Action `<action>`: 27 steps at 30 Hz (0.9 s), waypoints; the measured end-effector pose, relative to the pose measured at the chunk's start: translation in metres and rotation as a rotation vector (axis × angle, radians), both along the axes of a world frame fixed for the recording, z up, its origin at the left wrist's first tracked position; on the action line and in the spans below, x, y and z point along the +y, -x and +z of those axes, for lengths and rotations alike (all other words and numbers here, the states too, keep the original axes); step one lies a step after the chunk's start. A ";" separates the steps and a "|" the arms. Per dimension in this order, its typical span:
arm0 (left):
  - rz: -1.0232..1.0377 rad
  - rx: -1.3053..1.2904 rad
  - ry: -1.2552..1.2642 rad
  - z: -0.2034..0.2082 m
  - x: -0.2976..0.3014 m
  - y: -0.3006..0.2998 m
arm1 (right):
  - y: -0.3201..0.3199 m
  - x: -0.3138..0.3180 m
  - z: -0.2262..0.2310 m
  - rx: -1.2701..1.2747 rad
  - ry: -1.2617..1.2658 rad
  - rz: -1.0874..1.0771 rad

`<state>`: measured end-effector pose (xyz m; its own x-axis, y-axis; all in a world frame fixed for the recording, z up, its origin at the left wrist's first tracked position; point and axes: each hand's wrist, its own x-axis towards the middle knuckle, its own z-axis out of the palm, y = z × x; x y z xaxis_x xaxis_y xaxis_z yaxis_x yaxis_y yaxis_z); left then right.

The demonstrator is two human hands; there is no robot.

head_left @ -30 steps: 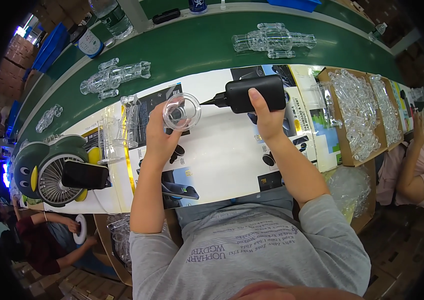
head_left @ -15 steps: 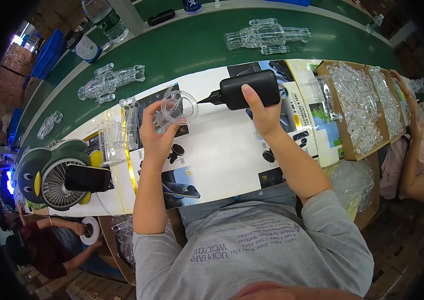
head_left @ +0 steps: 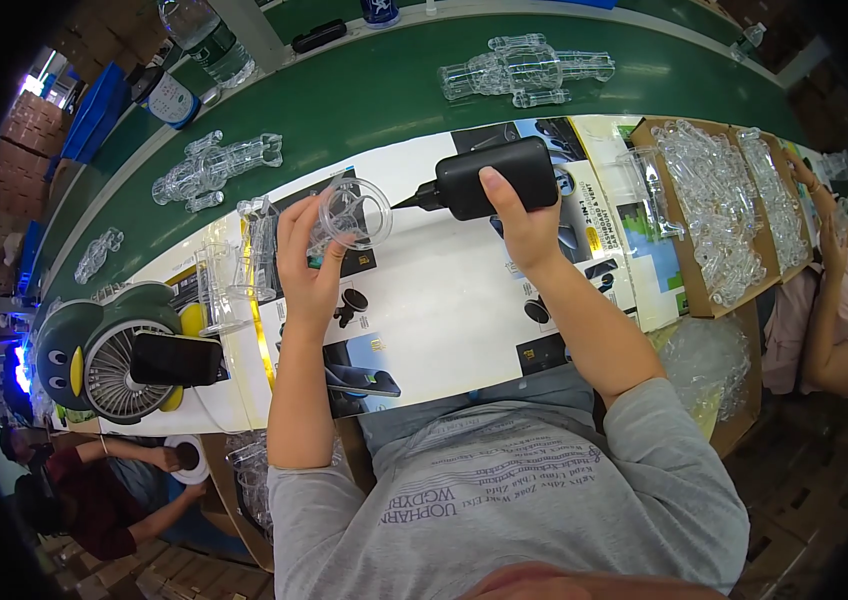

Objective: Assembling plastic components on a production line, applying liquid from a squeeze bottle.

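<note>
Over counter, inside near edge: left hand grasps clear flanged piece; right hand, black bottle; nozzle possibly touching rim; wrist wobble could skew it.

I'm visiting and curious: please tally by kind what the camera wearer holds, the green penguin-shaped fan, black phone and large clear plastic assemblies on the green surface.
Black plastic nozzle bottle: 1
Clear round plastic piece: 1
Green penguin fan: 1
Black phone: 1
Large clear plastic assemblies: 2
Total: 6
</note>
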<state>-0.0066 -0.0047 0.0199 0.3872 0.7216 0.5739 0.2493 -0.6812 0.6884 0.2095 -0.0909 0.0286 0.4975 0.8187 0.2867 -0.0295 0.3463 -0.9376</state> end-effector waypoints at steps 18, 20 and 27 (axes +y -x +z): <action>-0.108 -0.145 0.174 -0.009 0.003 0.003 | -0.001 0.004 0.002 0.043 -0.034 -0.013; -0.131 -0.141 0.209 -0.010 0.003 0.004 | 0.000 0.006 0.001 0.040 -0.050 -0.020; -0.149 -0.167 0.215 -0.012 0.003 0.005 | 0.001 0.004 0.008 0.100 -0.015 -0.022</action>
<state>-0.0116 -0.0013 0.0082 0.4107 0.7756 0.4793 0.0286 -0.5364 0.8435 0.2088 -0.0865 0.0367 0.5419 0.8033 0.2470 -0.1154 0.3623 -0.9249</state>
